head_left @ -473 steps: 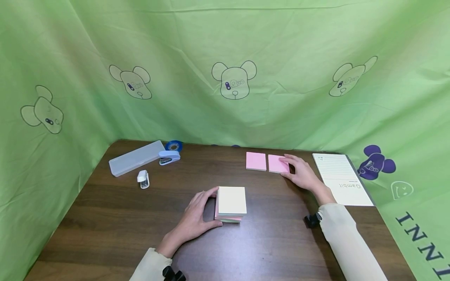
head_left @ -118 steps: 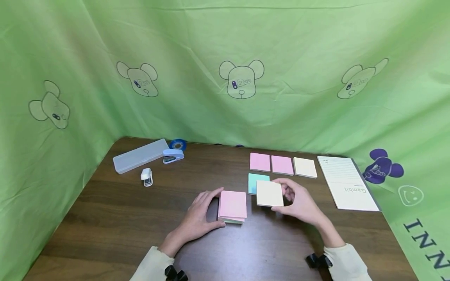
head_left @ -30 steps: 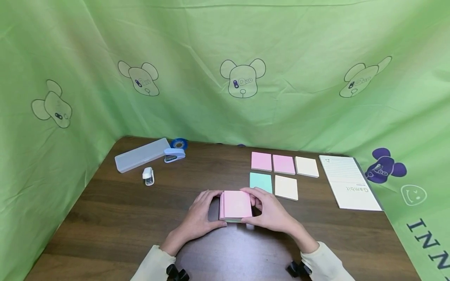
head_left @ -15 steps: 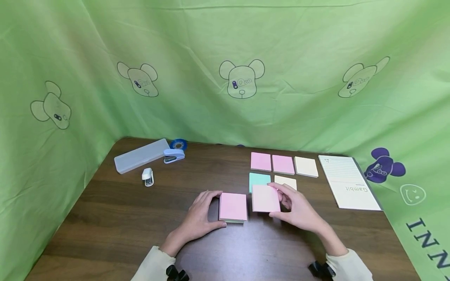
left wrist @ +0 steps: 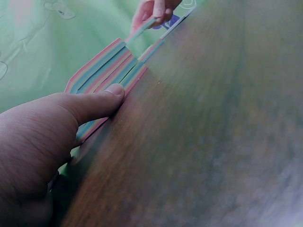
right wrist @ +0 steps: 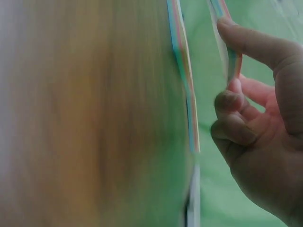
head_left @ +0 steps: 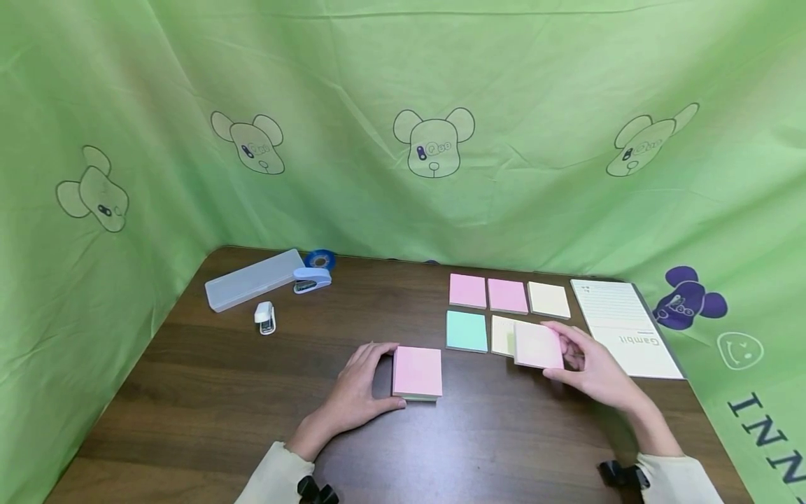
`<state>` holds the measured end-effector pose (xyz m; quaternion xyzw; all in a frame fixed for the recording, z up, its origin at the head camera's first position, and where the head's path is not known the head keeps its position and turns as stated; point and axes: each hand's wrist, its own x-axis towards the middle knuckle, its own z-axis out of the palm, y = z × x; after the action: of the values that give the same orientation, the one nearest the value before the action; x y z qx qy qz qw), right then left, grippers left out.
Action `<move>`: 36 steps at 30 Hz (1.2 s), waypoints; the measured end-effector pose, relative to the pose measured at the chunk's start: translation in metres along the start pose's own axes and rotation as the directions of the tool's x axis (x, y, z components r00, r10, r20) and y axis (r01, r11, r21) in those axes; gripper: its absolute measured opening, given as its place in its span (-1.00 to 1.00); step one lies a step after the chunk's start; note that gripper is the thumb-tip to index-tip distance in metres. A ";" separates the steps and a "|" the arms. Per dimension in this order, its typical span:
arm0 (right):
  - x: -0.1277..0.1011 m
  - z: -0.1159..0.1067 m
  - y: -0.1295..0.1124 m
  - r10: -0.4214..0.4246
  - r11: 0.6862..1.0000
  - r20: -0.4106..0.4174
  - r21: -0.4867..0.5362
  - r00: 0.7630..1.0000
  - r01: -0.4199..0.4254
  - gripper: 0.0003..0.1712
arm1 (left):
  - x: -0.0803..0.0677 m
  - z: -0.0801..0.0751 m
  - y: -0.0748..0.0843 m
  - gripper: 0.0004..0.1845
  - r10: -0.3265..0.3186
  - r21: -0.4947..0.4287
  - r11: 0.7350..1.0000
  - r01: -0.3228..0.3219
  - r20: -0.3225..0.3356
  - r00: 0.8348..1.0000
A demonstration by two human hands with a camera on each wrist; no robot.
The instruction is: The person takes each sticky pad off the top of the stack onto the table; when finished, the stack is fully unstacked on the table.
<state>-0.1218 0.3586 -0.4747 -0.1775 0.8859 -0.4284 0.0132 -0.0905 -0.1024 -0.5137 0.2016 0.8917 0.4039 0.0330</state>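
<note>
Two hands are at work on a dark wooden table. Left hand curls round the left side of a stack of sticky notes, pink on top; thumb pressed against the striped edge of the stack in the left wrist view, stack resting on the table near the middle. Right hand pinches a thin pale pink pad between thumb and fingers, holding it just above the table, tilted slightly, overlapping the right edge of a yellow pad. Five pads lie flat in two rows behind: far row has a pink pad, a second pink pad and a cream pad; near row has a green pad and the yellow one just beside it. Lined notebook lies right of the pads. Far left corner: pencil case, stapler, tape roll, and a small white object, which I cannot identify. Green cloth with bear prints hangs around the table.
</note>
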 end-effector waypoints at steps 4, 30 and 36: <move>-0.007 -0.018 0.016 0.045 0.999 0.008 0.000 0.999 -0.045 -0.06 | 0.000 -0.001 0.001 0.02 -0.004 -0.004 1.000 0.004 0.005 1.000; -0.005 -0.022 0.028 -0.005 0.888 -0.003 -0.461 1.000 0.003 -0.09 | 0.000 -0.001 0.001 0.03 0.003 0.007 1.000 -0.003 0.006 1.000; -0.002 -0.023 0.026 0.025 0.889 0.006 -0.457 1.000 -0.019 -0.08 | 0.000 0.000 0.001 0.03 -0.011 -0.010 1.000 0.011 0.009 1.000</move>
<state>-0.1315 0.3915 -0.4808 -0.1682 0.9636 -0.2070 -0.0189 -0.0902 -0.1024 -0.5131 0.1983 0.8906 0.4072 0.0405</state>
